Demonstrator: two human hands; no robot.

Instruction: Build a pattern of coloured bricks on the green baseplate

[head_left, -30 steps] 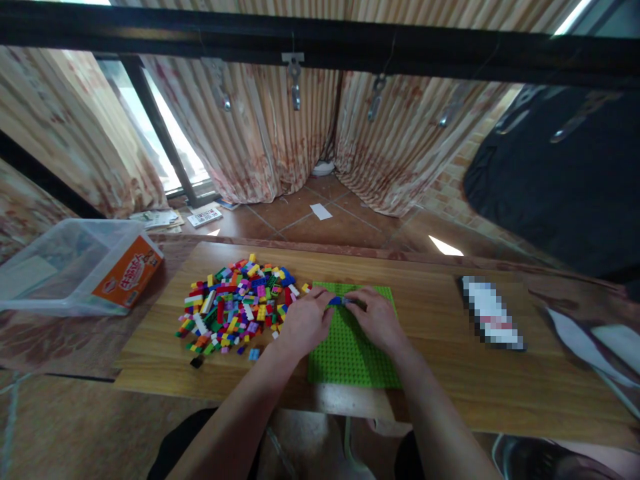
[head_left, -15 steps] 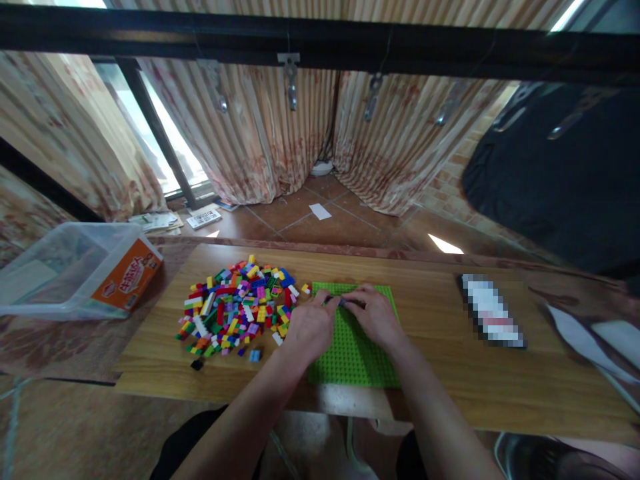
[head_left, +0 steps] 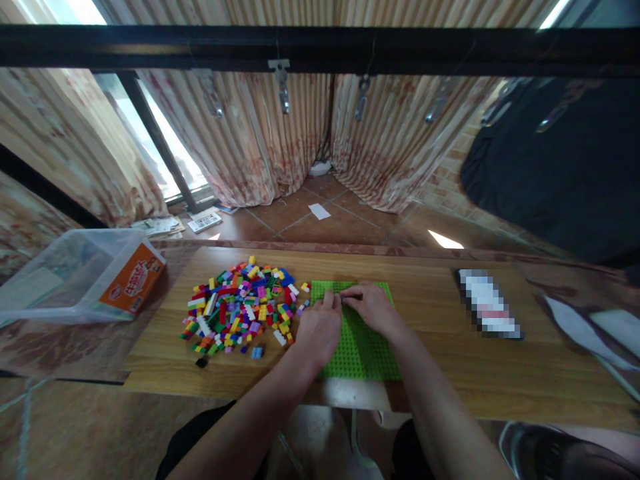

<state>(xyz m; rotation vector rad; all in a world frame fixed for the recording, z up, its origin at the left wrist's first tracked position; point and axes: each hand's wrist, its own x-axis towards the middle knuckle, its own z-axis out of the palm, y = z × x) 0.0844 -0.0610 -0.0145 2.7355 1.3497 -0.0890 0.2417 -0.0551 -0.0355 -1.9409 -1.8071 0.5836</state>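
Both hands work over the upper part of a green studded baseplate (head_left: pixel 350 353). My left hand (head_left: pixel 319 333) is palm down over the plate's left side, its fingers bent together and their tips hidden from above. Close by on the right, my right hand (head_left: pixel 373 308) has thumb and forefinger pinched at a tiny dark piece, too small and covered to name. The fingertips of the two hands almost meet there. Left of the plate spreads a pile of loose toy bricks (head_left: pixel 235 308) in many colours.
A wooden table (head_left: pixel 430 373) carries everything. A blue brick (head_left: pixel 257 353) and a black piece (head_left: pixel 201 363) lie at the pile's near edge. To the right is a blurred-out phone-like object (head_left: pixel 487 303), then white paper (head_left: pixel 585 333). A clear plastic bin (head_left: pixel 90 267) stands far left.
My left hand has shifted slightly right and its fingers are drawn closer together. The right hand stays near the same spot on the plate. The camera view has tilted a little.
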